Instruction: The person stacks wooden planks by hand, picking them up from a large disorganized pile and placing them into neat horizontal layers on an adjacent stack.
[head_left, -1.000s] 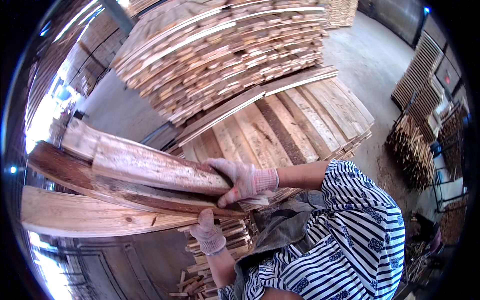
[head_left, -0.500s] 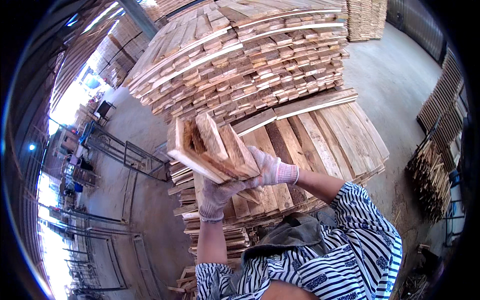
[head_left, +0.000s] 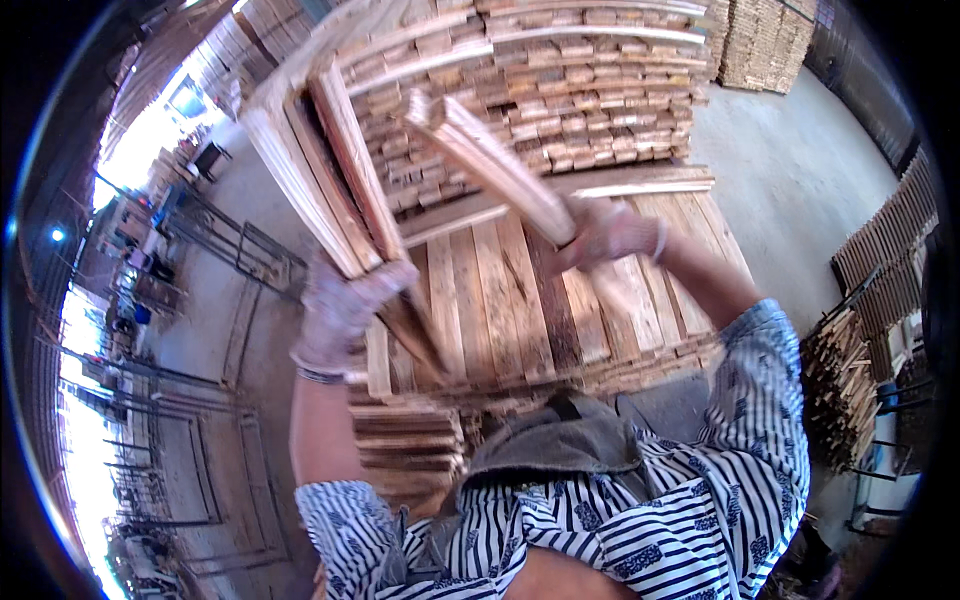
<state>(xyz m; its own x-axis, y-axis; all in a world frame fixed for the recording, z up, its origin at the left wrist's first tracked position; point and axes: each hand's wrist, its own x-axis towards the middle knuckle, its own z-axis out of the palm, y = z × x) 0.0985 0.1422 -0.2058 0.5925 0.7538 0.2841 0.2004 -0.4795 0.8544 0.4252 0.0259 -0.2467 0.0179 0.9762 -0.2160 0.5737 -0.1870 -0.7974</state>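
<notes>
My left hand (head_left: 345,312), in a pale work glove, is closed round the lower end of several wooden boards (head_left: 350,150). They stand tilted up and away over the left edge of a waist-high board stack (head_left: 490,300). To the right, my gloved right hand (head_left: 612,238) grips a smaller bundle of boards (head_left: 495,170), slanting up to the left above the same stack. Motion blurs this hand, and how many boards it has cannot be counted. Flat planks lie side by side on the stack's top. Under my left hand a dark board end juts out.
A taller board pile (head_left: 600,110) rises behind the near stack. More boards lie piled at lower left (head_left: 410,440). Metal frames (head_left: 240,250) stand on the left floor, and a bundle of thin sticks (head_left: 845,390) leans at right. Another pile (head_left: 765,40) is far right.
The boards, held together by both hands before, are now split into two bundles. My left hand has moved left and up, my right hand right and up, each with its own bundle.
</notes>
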